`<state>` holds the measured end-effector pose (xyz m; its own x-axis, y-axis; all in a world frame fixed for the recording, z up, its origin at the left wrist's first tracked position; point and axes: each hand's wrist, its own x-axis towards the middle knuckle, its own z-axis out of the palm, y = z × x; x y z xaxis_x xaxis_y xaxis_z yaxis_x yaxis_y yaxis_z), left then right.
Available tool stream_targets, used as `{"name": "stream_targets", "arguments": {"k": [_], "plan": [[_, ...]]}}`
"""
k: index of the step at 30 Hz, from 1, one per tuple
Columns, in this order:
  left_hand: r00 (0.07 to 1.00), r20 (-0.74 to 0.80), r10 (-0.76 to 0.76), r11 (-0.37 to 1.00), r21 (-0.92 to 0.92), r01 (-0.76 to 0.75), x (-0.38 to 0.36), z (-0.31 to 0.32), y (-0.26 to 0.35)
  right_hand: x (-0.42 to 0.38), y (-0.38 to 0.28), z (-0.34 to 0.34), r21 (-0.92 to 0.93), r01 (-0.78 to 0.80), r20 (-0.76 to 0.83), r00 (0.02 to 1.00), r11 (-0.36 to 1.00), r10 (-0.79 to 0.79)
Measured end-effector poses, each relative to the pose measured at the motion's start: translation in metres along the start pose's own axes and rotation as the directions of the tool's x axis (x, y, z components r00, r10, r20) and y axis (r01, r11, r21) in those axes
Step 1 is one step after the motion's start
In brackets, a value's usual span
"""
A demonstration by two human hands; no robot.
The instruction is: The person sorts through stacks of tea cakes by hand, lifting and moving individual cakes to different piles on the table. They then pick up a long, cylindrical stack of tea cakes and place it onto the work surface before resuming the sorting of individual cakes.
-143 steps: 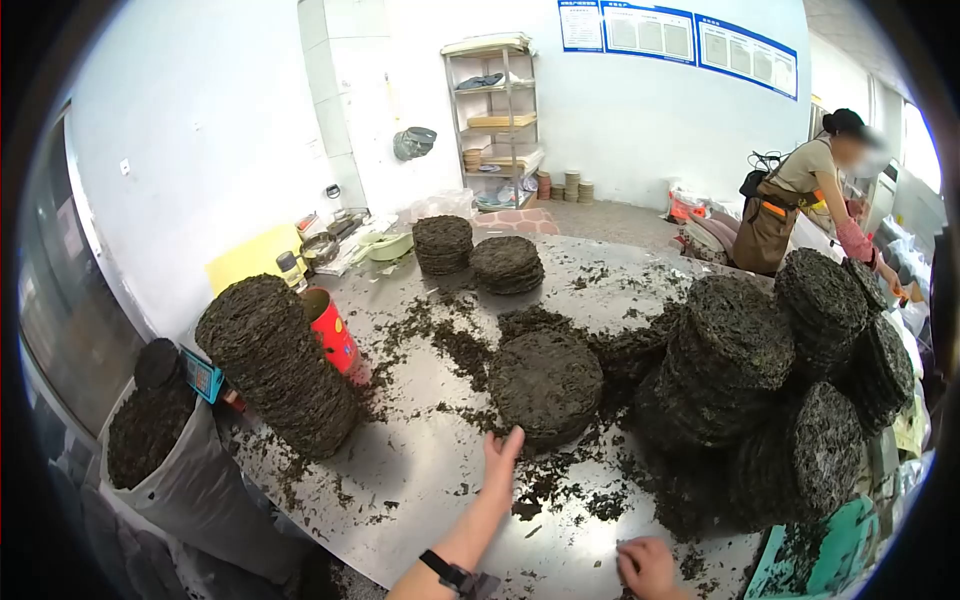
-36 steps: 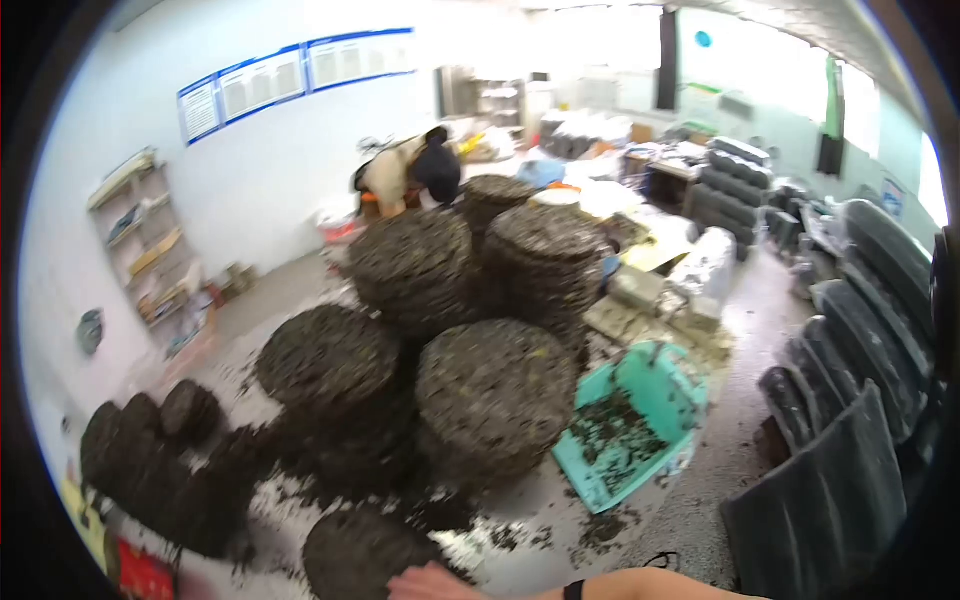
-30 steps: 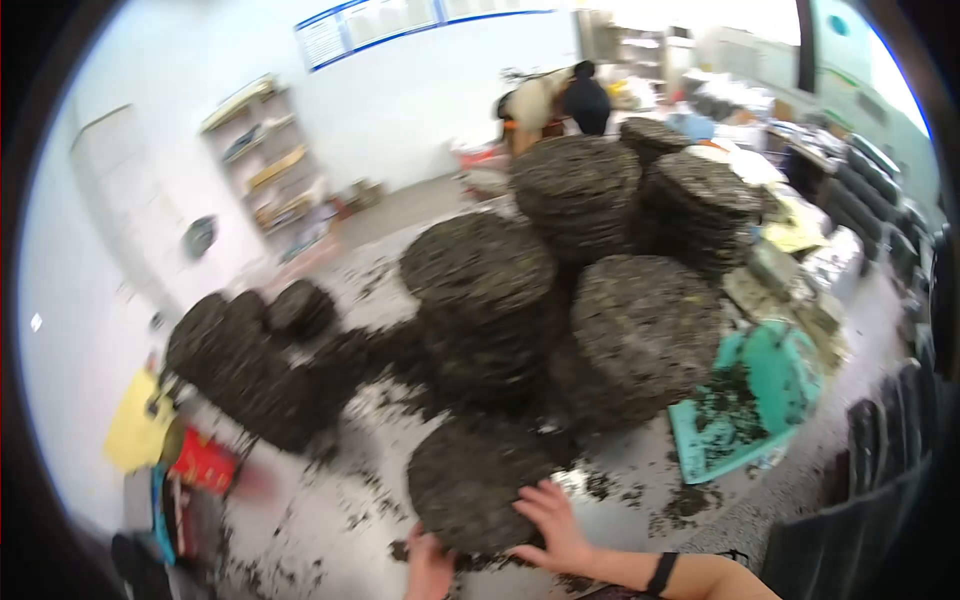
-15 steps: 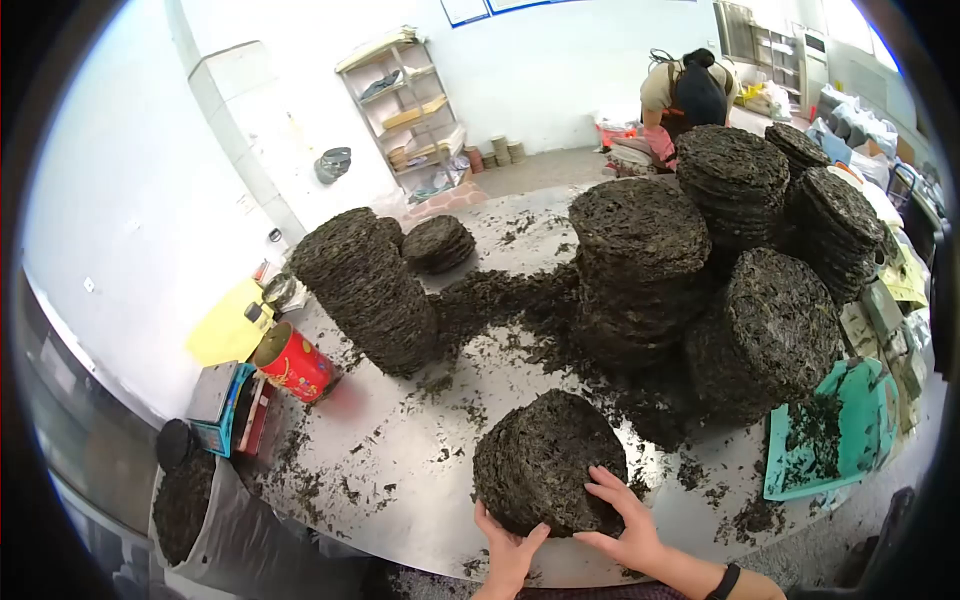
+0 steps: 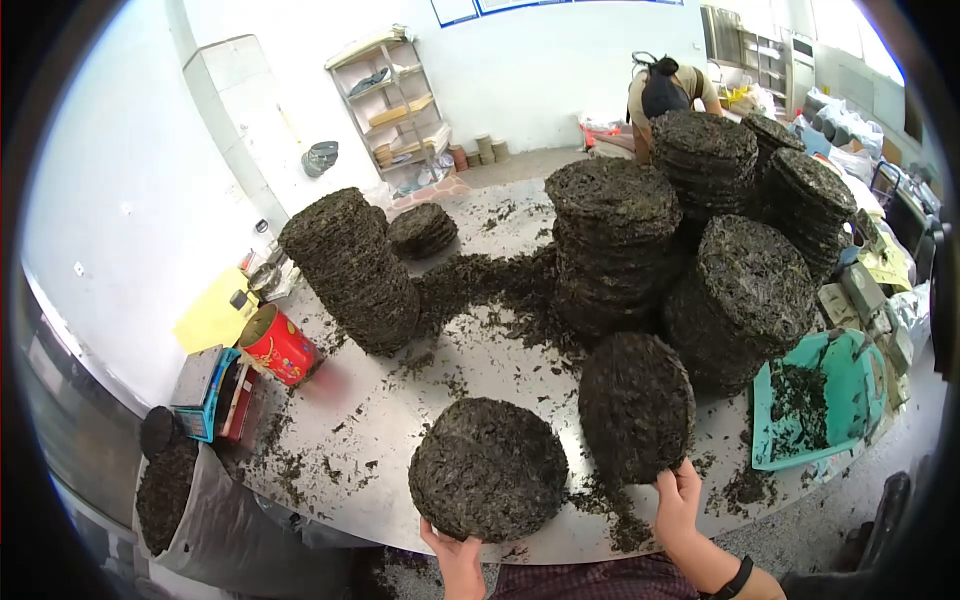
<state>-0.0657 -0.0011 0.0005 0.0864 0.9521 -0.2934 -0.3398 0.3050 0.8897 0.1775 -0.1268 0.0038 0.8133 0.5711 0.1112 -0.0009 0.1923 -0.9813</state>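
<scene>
My right hand (image 5: 680, 505) pinches the lower edge of a round, dark disc of dried seaweed (image 5: 637, 410), tilted up in front of the tall stacks. At the table's front edge another seaweed disc, or a short stack of them (image 5: 487, 468), faces me; its thickness is hard to judge. My left hand (image 5: 455, 555) grips the bottom rim of it, with the fingers partly hidden. Loose dark flakes (image 5: 615, 515) lie between the two discs.
Tall seaweed stacks stand at the left (image 5: 350, 270) and right (image 5: 615, 240). A green basket (image 5: 855, 390) holds flakes. A red tin (image 5: 280, 345) and a scale (image 5: 205, 390) sit leftward, above an open bag (image 5: 215, 510). A person (image 5: 670, 90) bends over behind the table.
My right hand has drawn one disc away to the right and tilted it up. My left hand has moved left with the other disc. The person behind has shifted slightly.
</scene>
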Motion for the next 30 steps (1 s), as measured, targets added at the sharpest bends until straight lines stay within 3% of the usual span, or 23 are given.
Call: {"name": "stream_targets", "arguments": {"k": [2,3,4,6,8,10,11,12,13,15,16,17,18,20,21,22,23,24,25,26,28,30], "plan": [[1.0,0.012,-0.012,0.999,-0.04,0.012,-0.003,0.0,0.004,-0.001,0.003,-0.001,0.323,-0.351,-0.135,0.902,0.879,0.41],[1.0,0.012,-0.019,0.999,-0.043,0.02,-0.003,0.0,0.005,0.0,0.013,-0.005,0.307,-0.497,-0.207,0.797,0.811,0.567],[1.0,0.01,-0.014,0.999,-0.046,0.014,-0.002,-0.004,0.002,-0.003,0.026,-0.013,0.307,-0.497,-0.201,0.8,0.812,0.565],[0.999,0.039,0.034,0.999,0.012,-0.034,0.006,-0.008,-0.004,-0.001,0.04,-0.02,-0.037,-0.336,-0.23,0.919,0.941,0.319],[0.999,0.035,0.02,1.0,0.018,-0.021,0.002,-0.008,-0.004,-0.005,0.032,-0.023,-0.075,-0.337,-0.171,0.932,0.939,0.321],[0.999,-0.039,0.0,0.998,-0.067,-0.003,-0.001,-0.007,-0.004,-0.009,0.038,-0.028,-0.249,-0.135,-0.169,0.981,0.959,0.094],[0.999,-0.016,0.046,0.998,-0.032,-0.046,0.0,-0.009,-0.008,-0.014,0.033,-0.029,-0.254,-0.137,-0.187,0.978,0.957,0.091],[0.996,-0.089,-0.006,0.999,-0.044,0.002,0.0,-0.008,-0.005,-0.02,0.024,-0.028,-0.385,-0.067,-0.161,0.987,0.92,0.005],[0.994,-0.106,-0.016,0.996,-0.09,0.006,-0.002,-0.001,0.004,-0.027,0.016,-0.025,-0.507,0.001,-0.121,0.99,0.862,-0.072],[0.992,-0.123,-0.039,0.991,-0.132,0.023,-0.003,-0.001,0.012,-0.053,0.01,-0.026,-0.302,-0.026,0.236,0.966,0.953,0.102],[0.985,-0.166,-0.056,0.987,-0.158,0.029,0.0,-0.006,0.013,-0.056,-0.009,-0.024,-0.256,-0.273,0.473,0.801,0.927,0.366],[0.975,-0.207,-0.074,0.982,-0.186,0.035,0.003,-0.01,0.012,-0.055,-0.017,-0.023,-0.291,-0.375,0.674,0.572,0.88,0.466],[0.977,-0.196,-0.084,0.981,-0.186,0.048,0.004,-0.009,0.012,-0.053,-0.004,-0.03,-0.293,-0.377,0.663,0.582,0.879,0.471],[0.997,-0.079,0.004,0.988,-0.15,-0.016,0.005,-0.008,0.012,-0.042,0.038,-0.049,-0.522,-0.356,0.772,0.189,0.775,0.607],[0.996,-0.083,0.005,0.991,-0.134,-0.017,0.003,-0.005,0.014,-0.036,0.041,-0.057,-0.356,-0.713,0.67,0.256,0.604,0.697],[0.996,-0.089,0.005,0.991,-0.134,-0.017,0.007,-0.011,0.006,-0.029,0.032,-0.065,-0.126,-0.742,0.481,0.535,0.659,0.694],[0.999,-0.047,0.026,0.994,-0.104,-0.031,0.013,-0.022,-0.009,-0.023,0.029,-0.067,-0.078,-0.637,0.141,0.754,0.767,0.641],[0.999,-0.007,0.047,0.996,-0.07,-0.048,0.012,-0.031,-0.016,-0.015,0.029,-0.072,-0.149,-0.58,-0.209,0.81,0.801,0.548],[0.999,-0.036,0.024,0.999,-0.031,-0.025,0.007,-0.024,-0.011,-0.014,0.034,-0.078,-0.14,-0.413,-0.314,0.881,0.9,0.355],[0.999,-0.015,0.045,0.998,-0.049,-0.046,0.0,-0.014,-0.003,-0.016,0.03,-0.081,-0.137,-0.32,-0.258,0.925,0.937,0.278],[0.997,-0.043,0.063,0.998,0.029,-0.061,-0.004,-0.008,-0.007,-0.028,0.012,-0.053,-0.393,-0.154,0.054,0.98,0.906,0.19],[0.997,-0.054,0.047,0.997,0.058,-0.044,-0.004,-0.011,-0.011,-0.034,-0.017,-0.014,-0.415,0.239,0.447,0.894,0.878,-0.032]]}}
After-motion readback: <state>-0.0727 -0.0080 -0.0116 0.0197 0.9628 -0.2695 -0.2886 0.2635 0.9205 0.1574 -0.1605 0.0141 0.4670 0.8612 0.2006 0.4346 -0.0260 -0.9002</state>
